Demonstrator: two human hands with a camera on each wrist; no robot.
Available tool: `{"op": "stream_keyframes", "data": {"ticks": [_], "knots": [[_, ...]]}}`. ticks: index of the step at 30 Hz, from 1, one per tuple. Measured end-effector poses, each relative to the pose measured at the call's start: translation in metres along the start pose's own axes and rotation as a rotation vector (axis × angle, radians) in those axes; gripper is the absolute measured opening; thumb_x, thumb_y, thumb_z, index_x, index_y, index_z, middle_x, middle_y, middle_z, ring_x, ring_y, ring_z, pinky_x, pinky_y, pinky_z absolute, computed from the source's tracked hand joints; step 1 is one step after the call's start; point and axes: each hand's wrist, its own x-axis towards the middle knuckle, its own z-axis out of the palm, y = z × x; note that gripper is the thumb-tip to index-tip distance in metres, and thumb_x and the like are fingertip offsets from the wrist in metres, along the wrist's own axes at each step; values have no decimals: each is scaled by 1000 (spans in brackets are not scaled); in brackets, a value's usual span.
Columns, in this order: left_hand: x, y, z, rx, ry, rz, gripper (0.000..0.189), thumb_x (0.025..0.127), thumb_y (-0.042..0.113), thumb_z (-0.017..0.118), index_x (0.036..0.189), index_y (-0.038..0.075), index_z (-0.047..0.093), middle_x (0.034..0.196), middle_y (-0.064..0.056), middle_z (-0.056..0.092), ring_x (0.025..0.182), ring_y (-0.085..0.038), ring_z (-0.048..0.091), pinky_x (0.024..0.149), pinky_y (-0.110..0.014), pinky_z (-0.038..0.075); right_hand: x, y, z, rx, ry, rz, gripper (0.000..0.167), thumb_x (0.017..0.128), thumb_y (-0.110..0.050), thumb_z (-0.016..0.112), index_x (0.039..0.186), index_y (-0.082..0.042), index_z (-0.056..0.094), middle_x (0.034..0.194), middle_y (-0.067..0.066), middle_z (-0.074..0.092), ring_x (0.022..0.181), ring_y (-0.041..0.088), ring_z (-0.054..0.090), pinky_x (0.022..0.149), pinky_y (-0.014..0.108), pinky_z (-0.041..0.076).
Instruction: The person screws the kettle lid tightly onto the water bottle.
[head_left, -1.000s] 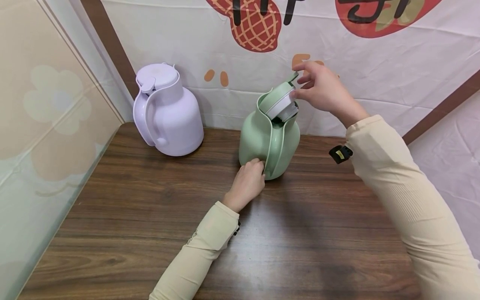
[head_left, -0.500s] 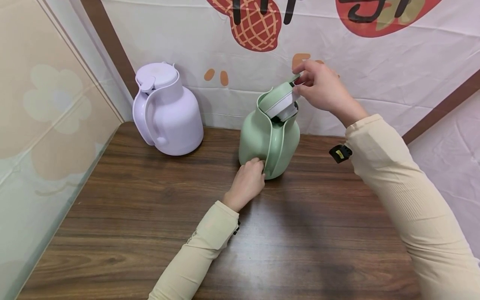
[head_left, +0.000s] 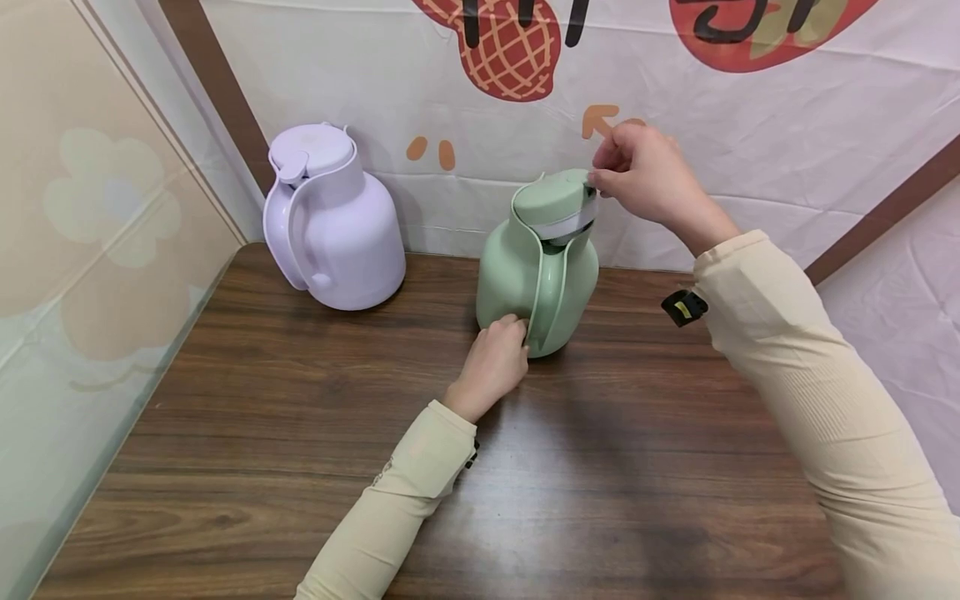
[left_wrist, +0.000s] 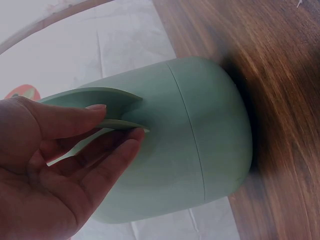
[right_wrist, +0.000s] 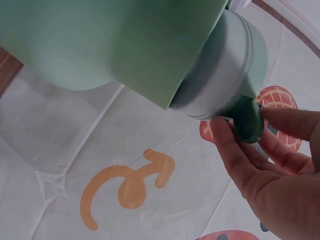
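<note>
A green thermos jug (head_left: 504, 271) stands on the wooden table, its handle turned towards me. Its lid (head_left: 553, 198), green above with a white band, sits tilted in the mouth, the right side raised. My right hand (head_left: 648, 177) pinches the lid's right edge; in the right wrist view, thumb and fingers are round a dark green tab (right_wrist: 248, 120). My left hand (head_left: 491, 367) grips the lower part of the jug's handle (head_left: 550, 300). In the left wrist view, thumb and fingertips meet at the edge of that handle (left_wrist: 95, 95), close to the jug's body.
A lilac thermos jug (head_left: 356, 237) with its lid on stands at the back left of the wooden table (head_left: 315, 433). A printed white cloth (head_left: 480, 217) hangs right behind both jugs, and a patterned panel (head_left: 105, 250) borders the left side.
My right hand has tipped the lid down, so it lies flatter and lower in the mouth, and its tab no longer stands up. The left hand and green jug have stayed in place.
</note>
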Motion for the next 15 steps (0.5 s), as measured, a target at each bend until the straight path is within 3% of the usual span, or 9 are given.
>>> {"op": "stream_keyframes", "data": {"ticks": [7,15], "knots": [[0,-1,0,-3,6,-8,9,82,0,62,90,-3,63,82,-10,55,74,-29,60,66,-36,49,-1,3,0,47,-5,1,4,83,-2,61,83,-1,57,80,11,61,60,2,59,58,18,44],[0,0,0,0,5,2,8,82,-1,62,89,-3,63,82,-10,56,74,-29,60,65,-35,49,-3,5,-4,29,-46,16,8,83,-7,63,85,1,62,79,9,64,62,8,60,63,21,43]]}}
